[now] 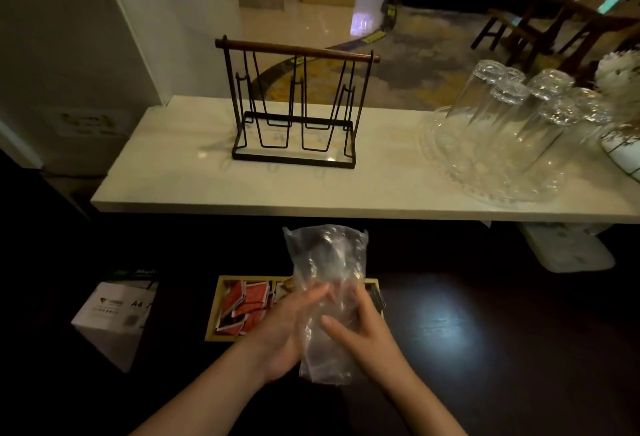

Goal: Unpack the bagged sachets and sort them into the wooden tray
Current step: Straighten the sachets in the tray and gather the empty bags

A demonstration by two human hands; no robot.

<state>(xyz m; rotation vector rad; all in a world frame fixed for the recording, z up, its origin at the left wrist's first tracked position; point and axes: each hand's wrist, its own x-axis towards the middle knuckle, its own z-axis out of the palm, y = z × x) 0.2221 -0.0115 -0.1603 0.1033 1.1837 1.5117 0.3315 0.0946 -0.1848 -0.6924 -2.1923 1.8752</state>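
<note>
Head view, dark lower counter. I see the left hand (287,328) and the right hand (360,324) holding a clear plastic bag (327,293) upright between them, near centre; the bag looks empty, though its crumpled film blurs what is inside. The left hand lies flat against the bag's left side, fingers extended and pressed together; the right hand wraps the bag's right side, fingers loosely spread over the film with the thumb across its near face. Just beyond the hands, partly hidden by them and the bag, sits the wooden tray (212,314). Its left compartment holds a loose pile of red sachets (244,307); I glimpse lighter packets in a middle compartment and something dark at the right end, but cannot tell what they are. To the left, a white box of A4 paper (114,317) stands on the dark surface. On the far, raised white shelf (194,189) stand a black wire rack (294,106) with a wooden handle and, to the right, upturned glasses (512,106) on a glass platter (485,179).
</note>
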